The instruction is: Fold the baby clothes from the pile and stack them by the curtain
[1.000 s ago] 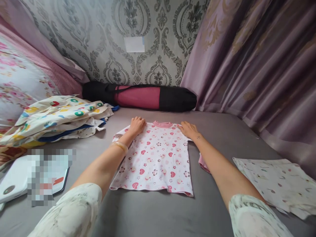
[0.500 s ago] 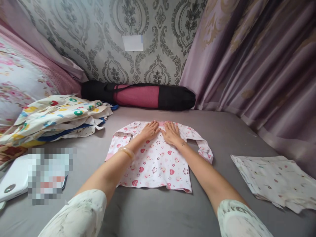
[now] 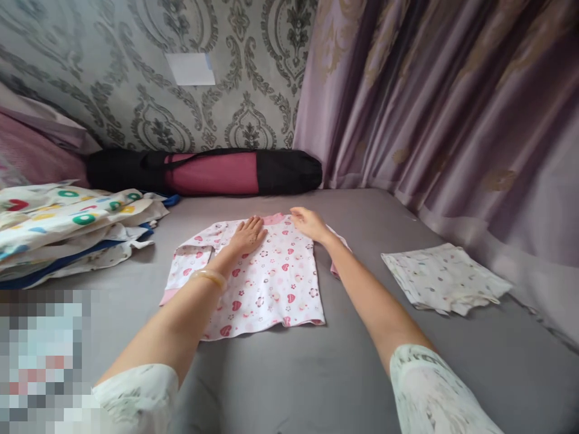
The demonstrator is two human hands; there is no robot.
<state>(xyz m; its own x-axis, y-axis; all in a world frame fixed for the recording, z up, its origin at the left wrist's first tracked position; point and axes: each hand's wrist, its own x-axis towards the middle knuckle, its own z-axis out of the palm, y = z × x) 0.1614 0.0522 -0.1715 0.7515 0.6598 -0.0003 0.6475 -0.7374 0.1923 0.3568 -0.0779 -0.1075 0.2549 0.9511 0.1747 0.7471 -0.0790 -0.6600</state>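
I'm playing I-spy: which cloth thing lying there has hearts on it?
The shirt under the left hand, in the middle. Pinkish hearts dot it; the folded cloth on the right and the pile on the left show none.

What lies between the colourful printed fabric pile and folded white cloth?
Head view: white heart-print shirt, left hand on it, right hand by its shoulder.

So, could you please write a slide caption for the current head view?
Left hand flat on a heart-print shirt, right hand by its pink collar, folded cloth to the right.
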